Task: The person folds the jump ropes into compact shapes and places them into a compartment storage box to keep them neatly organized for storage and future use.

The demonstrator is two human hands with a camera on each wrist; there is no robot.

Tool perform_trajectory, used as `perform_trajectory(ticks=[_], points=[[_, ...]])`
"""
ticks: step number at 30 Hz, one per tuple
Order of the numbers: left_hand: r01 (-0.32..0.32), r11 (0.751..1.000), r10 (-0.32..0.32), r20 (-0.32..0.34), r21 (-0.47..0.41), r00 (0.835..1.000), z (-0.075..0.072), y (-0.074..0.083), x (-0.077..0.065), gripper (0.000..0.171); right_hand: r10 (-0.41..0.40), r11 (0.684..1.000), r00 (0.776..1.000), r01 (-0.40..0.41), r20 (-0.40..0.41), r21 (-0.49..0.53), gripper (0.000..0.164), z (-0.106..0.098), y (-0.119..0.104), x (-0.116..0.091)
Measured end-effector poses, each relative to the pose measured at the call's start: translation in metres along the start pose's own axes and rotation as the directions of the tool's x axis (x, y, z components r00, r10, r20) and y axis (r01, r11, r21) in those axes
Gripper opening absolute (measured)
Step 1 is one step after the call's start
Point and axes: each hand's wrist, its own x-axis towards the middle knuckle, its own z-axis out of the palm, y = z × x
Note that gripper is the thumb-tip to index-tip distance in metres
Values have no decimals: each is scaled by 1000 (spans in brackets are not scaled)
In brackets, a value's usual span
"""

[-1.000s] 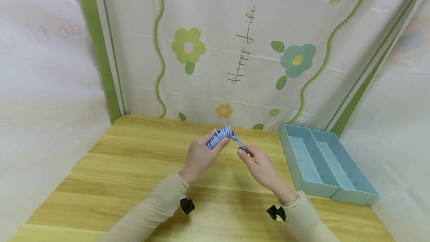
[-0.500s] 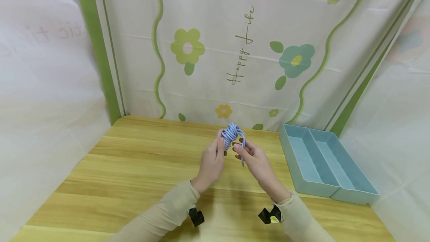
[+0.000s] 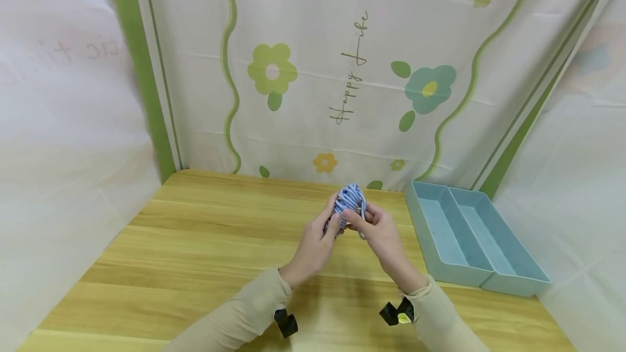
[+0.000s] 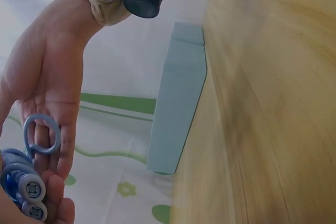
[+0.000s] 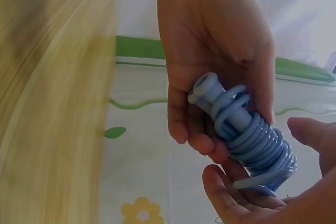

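Note:
A light blue jump rope [image 3: 350,198] is bundled up, its cord wound in many turns round its two handles. My left hand [image 3: 310,246] grips the bundle from the left, thumb in front. On the other side my right hand [image 3: 383,238] holds the upper right part, with its thumb on the coils. The right wrist view shows the paired handles [image 5: 207,85] poking out of the windings near my left palm. In the left wrist view, a cord loop [image 4: 56,132] lies against the fingers of my right hand. Fingers partly hide the coils.
Two pale blue trays [image 3: 455,268] sit side by side at the right of the wooden table [image 3: 195,243]. A white curtain [image 3: 303,20] printed with flowers hangs behind the table. Each wrist wears a small black camera [image 3: 286,323].
Both hands have come together and shifted slightly right with the jump rope. The bundle has turned more upright, and the cord end stretched out to the right earlier is now in against the coils.

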Motion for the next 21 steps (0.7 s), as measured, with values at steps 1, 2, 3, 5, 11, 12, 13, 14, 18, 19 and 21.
perform_trajectory(ticks=[1, 2, 3, 5, 11, 12, 13, 14, 18, 19, 21], points=[[16, 1000, -16, 0, -15, 1000, 0, 0, 0, 50, 2, 1000, 1000, -2, -8, -1, 50, -1, 0, 0], [33, 999, -33, 0, -26, 999, 0, 0, 0, 50, 4, 1000, 1000, -4, -13, -1, 49, -2, 0, 0], [43, 998, -43, 1, -36, 999, -1, 1, 0, 51, 7, 1000, 1000, -7, -18, -5, 49, -3, 1, -1], [53, 998, -53, 3, -38, 999, 0, 2, 0, 52, 11, 1000, 1000, -11, -20, -5, 51, -5, 1, -1], [134, 989, -133, 25, -61, 991, 1, 3, -2, 56, 3, 1000, 1000, -3, 1, -23, 60, -6, 2, -2], [149, 987, -147, 29, -66, 989, 1, 4, -3, 54, -5, 1000, 1000, 5, 9, -30, 60, -7, 2, -2], [163, 984, -160, 33, -75, 986, 1, 4, -4, 53, -15, 999, 1000, 16, 20, -38, 59, -8, 2, -3], [172, 982, -169, 38, -83, 985, 1, 4, -4, 51, -24, 999, 999, 25, 28, -42, 57, -9, 2, -3], [157, 984, -154, 52, -82, 987, 2, 5, -6, 48, -61, 995, 997, 64, 50, -72, 51, -14, 2, -5], [150, 986, -146, 53, -73, 988, 2, 5, -6, 47, -66, 995, 997, 70, 51, -77, 50, -15, 2, -5], [129, 991, -127, 55, -35, 990, 2, 5, -7, 46, -72, 994, 996, 76, 55, -84, 48, -18, 3, -5]])
